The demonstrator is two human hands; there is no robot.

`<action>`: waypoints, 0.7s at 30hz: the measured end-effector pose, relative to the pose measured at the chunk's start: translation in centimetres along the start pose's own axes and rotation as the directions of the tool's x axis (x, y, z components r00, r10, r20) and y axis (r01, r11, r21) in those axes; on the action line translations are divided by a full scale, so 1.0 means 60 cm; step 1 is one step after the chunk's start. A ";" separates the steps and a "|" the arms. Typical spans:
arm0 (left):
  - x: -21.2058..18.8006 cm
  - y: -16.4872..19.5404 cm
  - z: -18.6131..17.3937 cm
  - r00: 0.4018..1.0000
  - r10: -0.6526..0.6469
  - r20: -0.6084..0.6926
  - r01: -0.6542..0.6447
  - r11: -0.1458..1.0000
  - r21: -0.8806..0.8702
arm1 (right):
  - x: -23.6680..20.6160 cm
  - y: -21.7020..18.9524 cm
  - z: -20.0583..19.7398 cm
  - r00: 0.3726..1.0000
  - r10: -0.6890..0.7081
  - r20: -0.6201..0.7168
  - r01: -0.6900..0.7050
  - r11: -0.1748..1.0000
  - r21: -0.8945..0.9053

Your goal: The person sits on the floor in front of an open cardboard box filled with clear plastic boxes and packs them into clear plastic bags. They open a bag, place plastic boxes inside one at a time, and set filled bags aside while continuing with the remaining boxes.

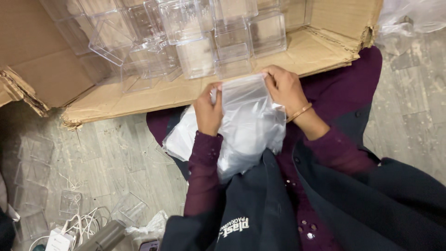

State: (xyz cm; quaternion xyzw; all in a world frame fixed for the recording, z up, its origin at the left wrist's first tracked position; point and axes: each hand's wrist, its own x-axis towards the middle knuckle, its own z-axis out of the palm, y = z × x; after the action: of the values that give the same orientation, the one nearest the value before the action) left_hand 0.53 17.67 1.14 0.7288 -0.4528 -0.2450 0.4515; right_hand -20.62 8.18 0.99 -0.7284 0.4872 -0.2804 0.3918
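Grey plank floor [116, 158] fills the lower left of the frame, and a flattened cardboard box [297, 51] lies across the top. On the cardboard stand clear plastic boxes [223, 44]; about ten can be counted, but they overlap and some are cut by the upper edge, so the number is not sure. More clear pieces lie on the floor at the left, too faint to count.

In the middle of the frame the person holds one clear plastic bag [251, 121] over the lap. The left hand [209, 111] pinches its upper left edge, and the right hand [284, 88] pinches the upper right corner, fingers closed on the film.

The bag looks light, soft and thin, probably slippery, and it will crumple easily. The open top edge, taken at both corners, seems the best place to hold it. One gold bangle [300, 111] sits on the right wrist.
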 end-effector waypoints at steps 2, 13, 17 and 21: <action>0.011 0.018 -0.003 1.000 0.020 -0.022 -0.020 1.000 -0.004 | 0.002 0.006 -0.011 0.989 0.033 0.143 -0.081 0.932 0.352; 0.068 0.116 0.080 0.937 0.342 0.066 -0.319 0.919 -0.231 | -0.088 -0.028 -0.067 0.794 -0.396 0.461 -0.147 0.611 0.778; 0.061 0.113 0.088 0.933 0.300 0.196 -0.228 0.919 -0.322 | -0.095 0.063 -0.149 0.987 -0.048 0.154 -0.064 0.758 0.650; 0.054 0.112 0.081 0.900 0.329 0.285 -0.209 0.901 -0.381 | -0.039 0.219 -0.346 0.889 0.132 -0.438 0.295 0.566 0.769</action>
State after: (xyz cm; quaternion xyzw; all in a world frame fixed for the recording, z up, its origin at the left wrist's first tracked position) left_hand -4.65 11.48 4.92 0.5148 -0.5727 -0.3769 0.5147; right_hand -44.33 1.29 0.94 -0.3996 0.3419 -0.6518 0.5464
